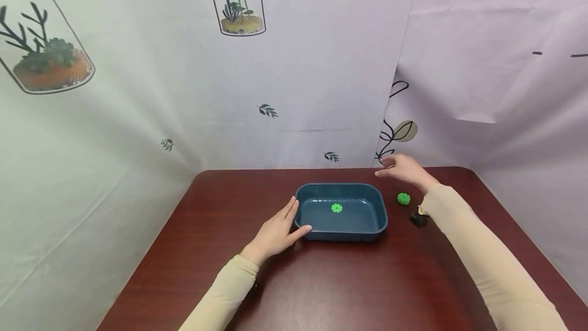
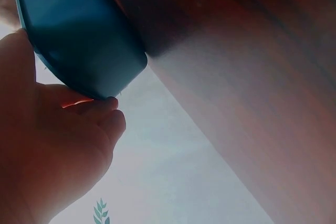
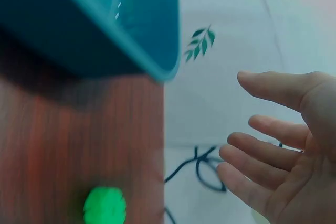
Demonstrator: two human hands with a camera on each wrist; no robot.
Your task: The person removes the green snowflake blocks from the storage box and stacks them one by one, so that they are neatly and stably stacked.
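Note:
A dark blue rectangular tray (image 1: 341, 235) with raised walls stands on the table, and a green flower-shaped disc (image 1: 337, 208) lies on its floor. My left hand (image 1: 275, 231) rests against the tray's left end, fingers extended along the wall and thumb at the front rim. In the left wrist view, the left fingers (image 2: 102, 111) touch the tray's outer side. Raised beyond the tray's right end, my right hand (image 1: 406, 171) holds nothing; its thumb and fingers stand apart. A second green notched piece (image 1: 403, 198), looking thicker, lies on the table below it, blurred in the right wrist view.
The dark red-brown wooden table (image 1: 220, 218) ends at a white patterned cloth (image 1: 294, 75) hanging behind and at both sides. Under the right wrist a small black object (image 1: 419, 219) shows by the sleeve.

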